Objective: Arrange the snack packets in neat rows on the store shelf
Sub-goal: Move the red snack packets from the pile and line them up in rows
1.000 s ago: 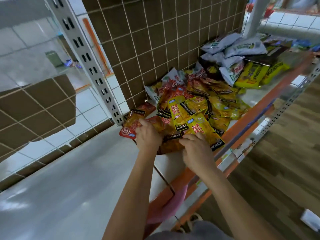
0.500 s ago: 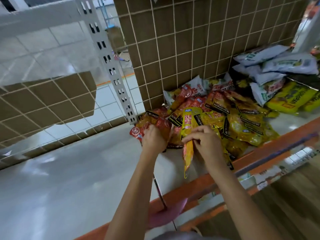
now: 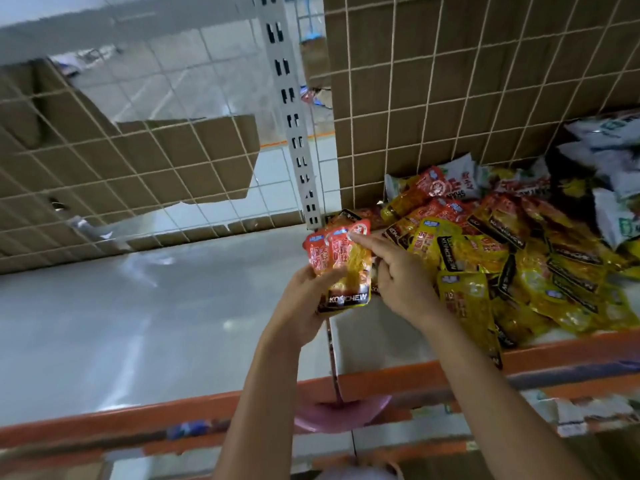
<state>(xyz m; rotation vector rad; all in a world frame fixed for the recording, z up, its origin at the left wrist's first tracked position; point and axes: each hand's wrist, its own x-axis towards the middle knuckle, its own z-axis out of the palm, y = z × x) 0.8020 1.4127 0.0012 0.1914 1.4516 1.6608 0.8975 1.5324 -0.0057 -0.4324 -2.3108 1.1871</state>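
Nearest you runs the orange rail (image 3: pixel 104 415) along the front edge of the shelf (image 3: pixel 138 323), with a pink object (image 3: pixel 332 415) poking out just under it (too blurred to name). Your forearms reach over that rail. Your left hand (image 3: pixel 304 299) grips a small stack of packets (image 3: pixel 341 268) from below and from the left, fingers curled round the lower end, where a black band reads KONCHEW; the stack stands roughly upright, red tops fanned a little, lifted off the board above the seam between the bare left bay and the right bay. Your right hand (image 3: pixel 401 271) is just beside it, forefinger stretched out with its tip on the stack's top right corner and the other fingers bent under; whether the thumb pinches the stack's edge cannot be told. Behind and right of that hand lies the loose heap of snack packets (image 3: pixel 519 258), yellow and red, overlapping every way. Farther back are white bags (image 3: pixel 616 216), the slotted post (image 3: pixel 294 133) and the cardboard-backed wire grid (image 3: pixel 450 81).
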